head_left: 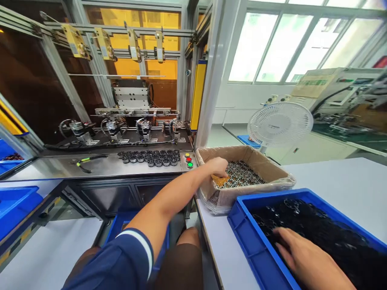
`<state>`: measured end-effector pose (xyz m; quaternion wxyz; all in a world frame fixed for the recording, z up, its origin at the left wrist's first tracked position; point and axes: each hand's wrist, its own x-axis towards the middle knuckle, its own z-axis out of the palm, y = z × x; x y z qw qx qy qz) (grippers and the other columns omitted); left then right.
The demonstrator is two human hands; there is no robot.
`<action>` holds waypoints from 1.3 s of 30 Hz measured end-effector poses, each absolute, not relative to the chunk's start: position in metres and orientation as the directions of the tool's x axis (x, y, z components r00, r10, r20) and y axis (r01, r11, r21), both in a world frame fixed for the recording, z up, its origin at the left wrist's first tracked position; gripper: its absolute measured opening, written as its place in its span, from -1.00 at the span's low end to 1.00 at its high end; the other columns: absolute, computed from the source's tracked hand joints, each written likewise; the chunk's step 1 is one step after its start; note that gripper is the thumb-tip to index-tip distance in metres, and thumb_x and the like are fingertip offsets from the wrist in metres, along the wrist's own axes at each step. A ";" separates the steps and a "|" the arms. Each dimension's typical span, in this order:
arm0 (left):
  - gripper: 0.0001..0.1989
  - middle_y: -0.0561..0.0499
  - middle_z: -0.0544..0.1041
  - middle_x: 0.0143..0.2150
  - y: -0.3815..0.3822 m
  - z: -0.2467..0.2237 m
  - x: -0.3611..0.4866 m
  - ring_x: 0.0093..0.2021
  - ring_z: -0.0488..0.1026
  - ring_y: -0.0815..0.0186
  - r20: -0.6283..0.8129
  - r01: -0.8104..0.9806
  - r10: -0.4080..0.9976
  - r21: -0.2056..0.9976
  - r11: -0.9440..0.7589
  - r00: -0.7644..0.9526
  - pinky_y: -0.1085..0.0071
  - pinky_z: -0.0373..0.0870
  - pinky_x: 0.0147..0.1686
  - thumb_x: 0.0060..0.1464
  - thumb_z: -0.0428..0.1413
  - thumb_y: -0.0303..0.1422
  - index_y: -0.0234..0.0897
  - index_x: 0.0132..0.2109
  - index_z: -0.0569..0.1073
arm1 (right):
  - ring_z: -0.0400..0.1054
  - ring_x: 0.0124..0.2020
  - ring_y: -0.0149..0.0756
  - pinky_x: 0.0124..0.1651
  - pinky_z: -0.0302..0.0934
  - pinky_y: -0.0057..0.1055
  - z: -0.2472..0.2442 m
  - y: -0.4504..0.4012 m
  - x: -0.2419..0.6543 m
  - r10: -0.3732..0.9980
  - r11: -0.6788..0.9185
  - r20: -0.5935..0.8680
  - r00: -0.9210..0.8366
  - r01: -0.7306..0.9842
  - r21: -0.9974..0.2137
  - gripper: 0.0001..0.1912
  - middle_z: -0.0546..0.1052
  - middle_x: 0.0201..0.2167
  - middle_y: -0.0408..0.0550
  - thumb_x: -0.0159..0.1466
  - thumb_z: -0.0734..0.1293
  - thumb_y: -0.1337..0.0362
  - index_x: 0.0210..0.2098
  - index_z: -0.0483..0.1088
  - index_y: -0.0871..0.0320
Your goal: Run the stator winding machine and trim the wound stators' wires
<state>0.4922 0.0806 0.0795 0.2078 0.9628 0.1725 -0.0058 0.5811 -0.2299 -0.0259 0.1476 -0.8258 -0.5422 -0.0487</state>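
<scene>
My left hand (218,166) reaches across into a plastic-lined cardboard box (242,193), over the metal rings (244,173) near an orange patch. Its fingers point down and are mostly hidden, so what they hold cannot be made out. At the lower right, my right hand (305,257) is inside a blue bin (254,245) of black ring parts (320,229). Its thumb and index finger are curved with a gap between them; the fingertips touch or nearly touch the black parts, and the other fingers are hidden.
Several black rings (151,157) stand in rows on the machine's metal ledge, beside coloured buttons (189,160). A yellow-green cable (87,160) lies left of them. Behind the cardboard box stands a white fan (279,123). Another blue bin (18,209) is at far left.
</scene>
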 end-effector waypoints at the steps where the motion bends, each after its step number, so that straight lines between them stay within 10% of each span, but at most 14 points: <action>1: -0.73 -0.11 0.53 0.01 0.075 0.082 0.481 -0.05 0.53 0.21 -0.039 0.295 0.313 0.457 -0.839 0.949 0.20 0.54 -0.09 0.27 0.13 -0.28 -0.34 0.02 0.45 | 0.52 -0.41 -0.20 -0.35 0.42 -0.30 -0.022 -0.229 0.576 0.859 -0.354 0.322 0.397 0.917 -0.185 -0.72 0.59 -0.33 -0.02 0.30 0.18 0.16 -0.27 0.50 0.11; 6: -0.80 -0.04 0.59 -0.19 0.025 0.062 0.401 -0.24 0.60 0.37 0.048 0.075 0.169 0.755 -0.651 0.984 0.45 0.52 -0.27 0.30 0.06 -0.27 -0.32 -0.08 0.28 | 0.48 -0.29 -0.32 -0.22 0.41 -0.37 0.016 -0.221 0.526 0.696 -0.135 0.659 0.287 0.952 -0.273 -0.89 0.53 -0.23 -0.07 0.36 0.29 0.27 -0.15 0.43 0.12; 9: -0.51 -0.11 0.58 -0.08 -0.009 0.042 0.356 -0.30 0.57 0.38 0.123 -0.100 0.149 0.983 -0.153 0.981 0.44 0.49 -0.30 -0.08 0.40 -0.24 -0.29 -0.15 0.30 | 0.44 -0.22 -0.36 -0.19 0.38 -0.45 0.035 -0.221 0.488 0.664 0.012 0.701 0.260 0.934 -0.358 -0.83 0.48 -0.16 -0.04 0.33 0.32 0.41 -0.09 0.42 0.13; 13: -0.33 -0.03 0.52 -0.11 -0.035 0.033 0.331 -0.41 0.39 0.52 0.180 -0.213 0.219 0.967 0.140 0.959 0.50 0.38 -0.37 -0.44 0.54 -0.31 -0.29 -0.09 0.52 | 0.44 -0.15 -0.33 -0.10 0.37 -0.43 0.046 -0.224 0.453 0.682 0.136 0.711 0.170 0.926 -0.353 -0.73 0.47 -0.19 -0.02 0.29 0.32 0.51 -0.05 0.39 0.15; 22: -0.41 -0.03 0.56 -0.21 -0.055 0.019 0.324 -0.25 0.49 0.39 0.057 -0.109 0.134 0.900 0.422 0.989 0.37 0.46 -0.10 -0.32 0.51 -0.35 -0.30 -0.05 0.61 | 0.44 -0.18 -0.33 -0.16 0.37 -0.41 0.050 -0.224 0.448 0.698 0.161 0.703 0.136 0.927 -0.339 -0.72 0.46 -0.19 0.00 0.27 0.31 0.56 -0.08 0.39 0.16; 29: -0.44 -0.13 0.60 0.04 -0.052 0.017 0.319 -0.02 0.55 0.23 0.116 -0.185 0.213 0.921 0.344 0.970 0.26 0.46 0.08 -0.19 0.46 -0.43 -0.25 0.04 0.60 | 0.45 -0.17 -0.31 -0.16 0.38 -0.40 0.047 -0.227 0.450 0.699 0.174 0.702 0.136 0.920 -0.352 -0.69 0.47 -0.19 0.01 0.26 0.31 0.56 -0.05 0.40 0.15; 39: -0.37 -0.03 0.63 -0.17 -0.070 0.014 0.323 -0.21 0.58 0.33 0.080 -0.164 0.206 0.886 0.434 0.975 0.31 0.53 -0.05 -0.32 0.48 -0.50 -0.29 0.01 0.59 | 0.41 -0.14 -0.36 -0.13 0.37 -0.43 0.047 -0.225 0.445 0.730 0.193 0.671 0.130 0.903 -0.385 -0.70 0.45 -0.17 0.02 0.27 0.29 0.59 -0.07 0.40 0.18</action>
